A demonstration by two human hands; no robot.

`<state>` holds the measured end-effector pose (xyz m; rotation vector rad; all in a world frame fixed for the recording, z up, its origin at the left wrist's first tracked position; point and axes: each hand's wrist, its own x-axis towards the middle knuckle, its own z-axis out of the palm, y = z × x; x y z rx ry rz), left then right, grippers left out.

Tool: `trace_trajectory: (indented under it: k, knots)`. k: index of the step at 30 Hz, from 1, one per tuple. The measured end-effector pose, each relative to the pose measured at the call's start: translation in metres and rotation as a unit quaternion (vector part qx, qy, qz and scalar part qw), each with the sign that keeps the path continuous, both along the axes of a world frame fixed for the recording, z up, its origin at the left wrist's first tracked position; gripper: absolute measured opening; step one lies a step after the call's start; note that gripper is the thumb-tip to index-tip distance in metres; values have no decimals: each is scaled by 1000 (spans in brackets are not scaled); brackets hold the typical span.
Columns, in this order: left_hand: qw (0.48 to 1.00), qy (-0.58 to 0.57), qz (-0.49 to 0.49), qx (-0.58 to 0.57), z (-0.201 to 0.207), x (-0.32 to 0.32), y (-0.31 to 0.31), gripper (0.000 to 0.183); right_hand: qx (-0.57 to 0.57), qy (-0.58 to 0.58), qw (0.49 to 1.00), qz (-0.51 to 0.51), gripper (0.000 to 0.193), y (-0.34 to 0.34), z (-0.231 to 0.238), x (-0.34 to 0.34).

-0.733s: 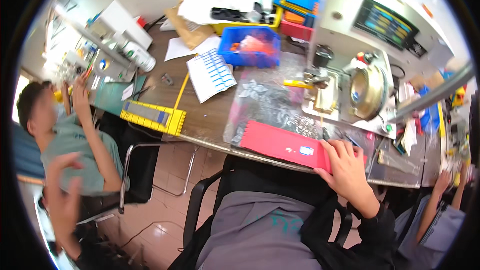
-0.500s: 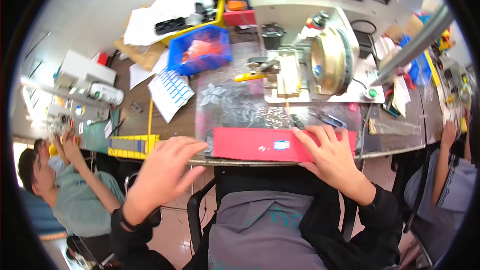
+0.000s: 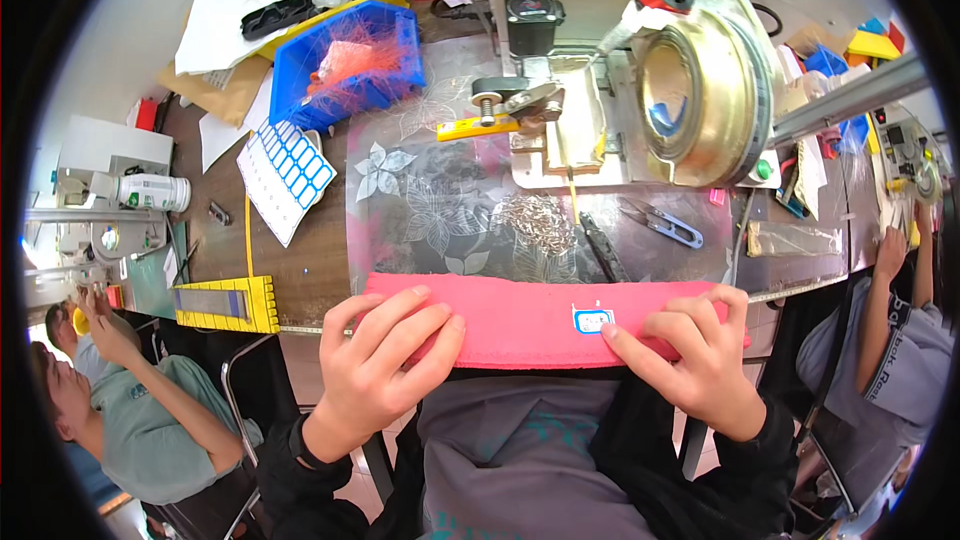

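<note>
A long pinkish-red foam strip [image 3: 490, 325] lies across the table's front edge, close to my body. A small white label with a blue border [image 3: 592, 321] is stuck on it, right of the middle. My left hand [image 3: 385, 365] grips the strip's left end, with bent fingers over its top face. At the other end my right hand [image 3: 695, 355] holds the strip, its thumb at the label's lower right corner and its fingers curled over the far side. Just beyond the strip are a heap of small metal pieces [image 3: 540, 225] and blue-handled thread snips [image 3: 665, 225].
A bench machine with a brass-coloured drum [image 3: 672, 100] stands beyond, at the right. On the left are a blue bin [image 3: 350, 105] of reddish threads, a label sheet [image 3: 285, 180] and a yellow tray [image 3: 262, 303]. People sit at both sides.
My left hand has come onto the strip's left end. The strip has moved toward me, over the table edge. My right thumb now touches the label, and the view has shifted closer to the table.
</note>
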<state>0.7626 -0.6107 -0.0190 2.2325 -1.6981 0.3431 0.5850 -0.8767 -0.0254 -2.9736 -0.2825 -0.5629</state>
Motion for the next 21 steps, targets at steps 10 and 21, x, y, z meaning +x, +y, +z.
trace_trajectory:
  k: [10, 21]
  knots:
    - [993, 114, 16, 12, -57, -11, 30, 37, 80, 114, 990, -6, 52, -4, -31, -11]
    - [981, 183, 3, 63, -49, 6, 15, 57, 117, 155, 980, -42, 71, -34, -23, -13]
